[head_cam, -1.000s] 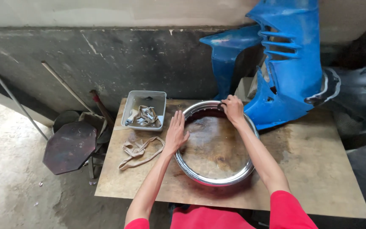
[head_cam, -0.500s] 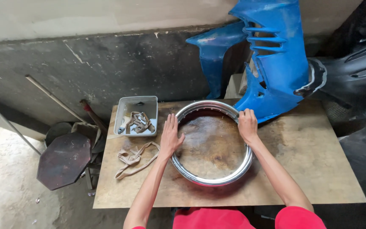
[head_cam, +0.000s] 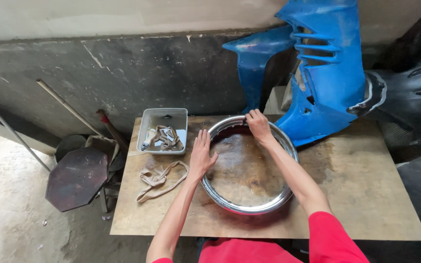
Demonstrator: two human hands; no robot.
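Chrome wheel rim (head_cam: 230, 207) is lying flat on the wooden board table (head_cam: 356, 195), taking up its middle, with the board's stained surface showing through the ring. The left hand (head_cam: 201, 155) is resting open on the rim's left edge, fingers straight and held together, pressing flat against the metal rather than gripping it. The right hand (head_cam: 258, 124) is curling over the rim's far edge, fingers bent down around the top of the ring. Just left of the rim, a grey plastic tray (head_cam: 148, 127) is sitting on the table's far corner, holding tangled pale strips. A loose rubber strip (head_cam: 158, 180) is lying on the board near the left hand. A blue motorcycle fairing (head_cam: 332, 83) is leaning against the wall, its lower edge just beside the rim's right side. An octagonal stool (head_cam: 76, 178) is standing on the floor to the left.
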